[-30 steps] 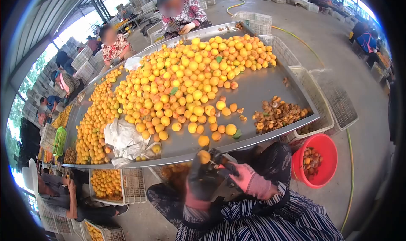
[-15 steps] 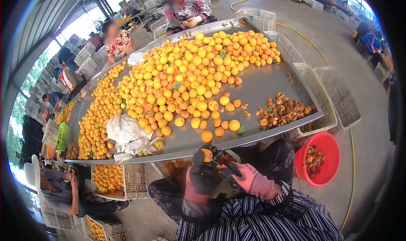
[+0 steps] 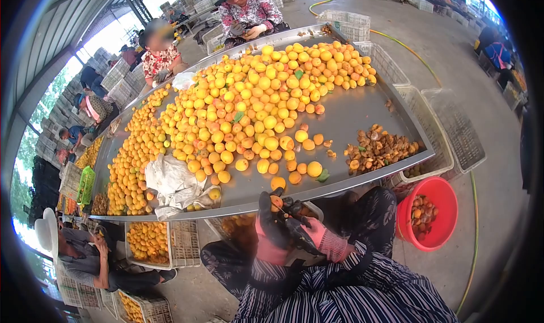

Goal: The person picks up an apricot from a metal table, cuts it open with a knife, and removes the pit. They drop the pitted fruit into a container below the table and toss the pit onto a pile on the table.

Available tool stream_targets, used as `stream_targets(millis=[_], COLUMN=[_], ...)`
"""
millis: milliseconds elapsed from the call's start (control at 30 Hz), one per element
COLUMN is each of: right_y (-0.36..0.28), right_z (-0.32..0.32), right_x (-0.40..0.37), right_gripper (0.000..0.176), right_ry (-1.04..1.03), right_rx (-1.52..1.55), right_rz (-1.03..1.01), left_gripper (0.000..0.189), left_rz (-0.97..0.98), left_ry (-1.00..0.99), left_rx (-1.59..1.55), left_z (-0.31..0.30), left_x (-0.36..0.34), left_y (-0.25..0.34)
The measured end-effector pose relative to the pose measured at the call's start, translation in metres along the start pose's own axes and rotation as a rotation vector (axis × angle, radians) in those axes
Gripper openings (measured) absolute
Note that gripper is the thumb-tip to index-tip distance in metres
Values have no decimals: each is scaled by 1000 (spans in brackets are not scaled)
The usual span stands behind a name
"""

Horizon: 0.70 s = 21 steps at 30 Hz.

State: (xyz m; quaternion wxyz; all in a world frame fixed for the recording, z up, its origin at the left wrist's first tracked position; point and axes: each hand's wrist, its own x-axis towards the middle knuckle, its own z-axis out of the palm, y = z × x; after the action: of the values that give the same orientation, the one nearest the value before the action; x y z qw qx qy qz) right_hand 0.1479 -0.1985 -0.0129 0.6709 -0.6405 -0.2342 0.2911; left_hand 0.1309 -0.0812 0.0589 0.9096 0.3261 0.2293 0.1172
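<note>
Apricot (image 3: 276, 204) is up in the left hand (image 3: 272, 221), and the fingers of that black-and-pink glove are closed around it, so yeah, that one's got a proper grip. It's just off the near edge of the big metal table (image 3: 351, 113), above the lap of whoever's sitting here in the striped top (image 3: 340, 294). The right hand (image 3: 317, 232), same kind of glove, is right up beside the left one with its fingers curled in. Can't tell from here whether it's clamped on anything, it's all dark glove in there.

On the table there's a massive pile of apricots (image 3: 249, 96), with a few loose ones near the edge and a green leaf (image 3: 323, 175) next to one of them. A crumpled white cloth (image 3: 170, 178) sits at the near left side, and a heap of brown bits (image 3: 379, 150) is over by the right corner. Red bucket (image 3: 447, 226) is on the floor to the right with more fruit pieces inside. Crate of orange fruit (image 3: 184, 243) is down to the left, near a person in a pale hat (image 3: 85, 260). Across the table, a person in a floral top (image 3: 249, 11) has both hands together, and another in a red patterned shirt (image 3: 161, 62) is at the far left side.
</note>
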Motion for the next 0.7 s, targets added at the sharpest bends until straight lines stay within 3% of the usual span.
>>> stream_targets(millis=[67,100,167,200,267,300,367,400,433,500,533,600,633,700], right_y=[2,5,7,3,-12,-21,-43,-66,-59,-63,-70,-83,-80,-70], right_z=[2,4,8,3,-16,-18,-20,-20,-24,-10,-2,13,15,20], right_x=[-1,-1,-1,-1,-2,-1,-6,-6,7,18,25,34,36,43], right_gripper=[32,32,30,30,35,35,34,37,45,47,47,48,48,47], right_ry=[-26,-32,-4,-13,-182,-189,-102,-17,2,208,207,35,26,-136], right_rx=[361,359,706,702,-804,-802,102,81,-170,-607,-611,-582,-583,-297], right_rz=[87,87,156,155,-729,-740,181,148,-68,-213,-213,-118,-115,-238], left_gripper=[43,53,55,56,56,56,55,54,54,48,48,42,42,33], left_rz=[-10,-20,-23,-30,43,111,76,28,27,-112,-111,119,121,849], left_ry=[-17,-36,-42,-50,-13,24,-3,-36,-31,-117,-119,-111,-104,-419], left_rx=[-63,-125,-147,-165,-17,131,51,-26,-29,12,8,364,359,1326], left_z=[-7,-12,-20,-26,-42,-49,-66,-74,-77,-77,-84,-86,-90,-42], left_x=[2,4,5,6,6,8,10,7,4,-2,0,-4,-10,-45], left_y=[-2,-3,-4,-4,-3,1,18,25,28,32,26,20,21,56])
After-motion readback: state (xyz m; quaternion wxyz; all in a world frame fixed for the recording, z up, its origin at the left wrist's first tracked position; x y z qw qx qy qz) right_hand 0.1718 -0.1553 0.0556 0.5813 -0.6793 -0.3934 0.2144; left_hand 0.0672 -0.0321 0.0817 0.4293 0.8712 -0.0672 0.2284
